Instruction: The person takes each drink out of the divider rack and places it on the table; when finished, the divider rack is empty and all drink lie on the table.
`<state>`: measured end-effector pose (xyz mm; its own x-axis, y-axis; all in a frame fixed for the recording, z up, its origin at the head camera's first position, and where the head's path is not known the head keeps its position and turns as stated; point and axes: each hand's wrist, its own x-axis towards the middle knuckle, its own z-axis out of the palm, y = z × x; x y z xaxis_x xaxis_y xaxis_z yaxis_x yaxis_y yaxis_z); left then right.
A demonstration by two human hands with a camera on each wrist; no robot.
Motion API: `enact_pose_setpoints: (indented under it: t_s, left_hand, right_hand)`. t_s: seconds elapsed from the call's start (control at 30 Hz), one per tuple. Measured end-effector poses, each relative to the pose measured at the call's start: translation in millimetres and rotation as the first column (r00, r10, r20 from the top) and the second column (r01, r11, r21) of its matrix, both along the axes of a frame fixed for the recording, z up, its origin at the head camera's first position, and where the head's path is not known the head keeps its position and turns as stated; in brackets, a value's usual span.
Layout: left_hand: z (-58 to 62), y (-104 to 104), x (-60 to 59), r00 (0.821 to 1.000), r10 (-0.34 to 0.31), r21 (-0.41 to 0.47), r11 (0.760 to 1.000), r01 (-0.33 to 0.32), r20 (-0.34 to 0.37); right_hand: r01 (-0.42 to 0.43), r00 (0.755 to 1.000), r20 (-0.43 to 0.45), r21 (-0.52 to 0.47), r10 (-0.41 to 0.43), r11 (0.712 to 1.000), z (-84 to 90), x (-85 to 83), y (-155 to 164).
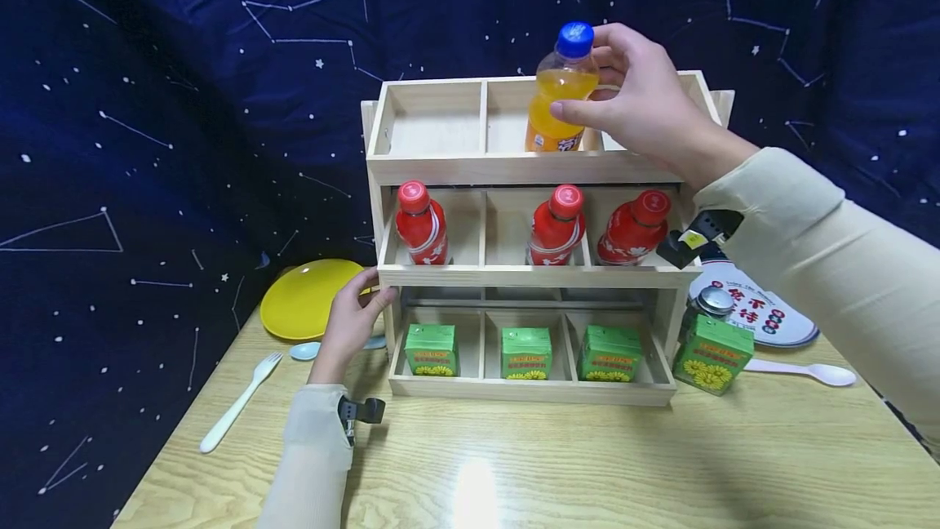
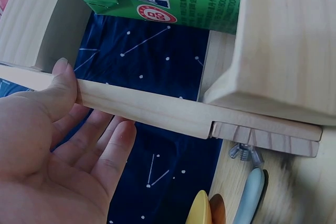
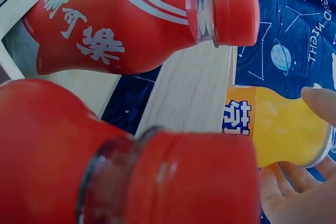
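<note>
Logging from my station, item by item.

Item one: orange drink bottle (image 1: 561, 96), blue cap, nearly upright at the middle compartment of the top tier, its base hidden by the front rail; I cannot tell whether it touches the compartment floor.

Item two: right hand (image 1: 649, 96), grip closed about that bottle, thumb in front.

Item three: left hand (image 1: 348, 317), grip holding the side of the wooden shelf (image 1: 514, 277), the board between thumb and fingers.

Middle tier: three red bottles (image 1: 554, 231), one per compartment, the rightmost leaning.

Bottom tier: three green cartons (image 1: 526, 353), one per compartment.

On the worktop (image 1: 587, 464), right of the shelf: a fourth carton (image 1: 712, 357), silver-lidded jar (image 1: 716, 300), pale spoon (image 1: 815, 371) and white plate (image 1: 786, 317).

Left: yellow plate (image 1: 308, 300) and white fork (image 1: 242, 402).
</note>
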<state>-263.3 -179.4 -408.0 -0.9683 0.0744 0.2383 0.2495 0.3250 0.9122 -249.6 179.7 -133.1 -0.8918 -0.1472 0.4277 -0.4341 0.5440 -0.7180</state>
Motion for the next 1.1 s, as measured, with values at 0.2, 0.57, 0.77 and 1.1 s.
enact_pose_setpoints:
  t_s: [0.2,0.57,0.77,1.1]
  left_hand:
    - [-6.0,-1.9,-3.1,1.000,0.003,0.004,1.000,-0.003,-0.021]
    - [-8.1,-2.2,-5.0,1.000,0.008,-0.022,1.000,-0.008,-0.028]
    - [-7.8,-1.7,-4.6,1.000,0.013,-0.032,0.999,-0.014,-0.027]
    - [-5.6,-1.0,-2.9,1.000,0.020,-0.024,1.000,-0.020,-0.015]
  right_hand:
    - [0.030,0.998,-0.049,0.036,-0.028,0.999,-0.4,-1.1,-2.5]
    - [-0.068,0.972,-0.232,-0.168,0.028,0.983,16.3,9.3,3.7]
    - [-0.164,0.947,-0.316,-0.341,0.051,0.926,26.2,25.9,9.8]
    - [-0.259,0.912,-0.405,-0.454,0.062,0.853,26.6,59.2,37.2]
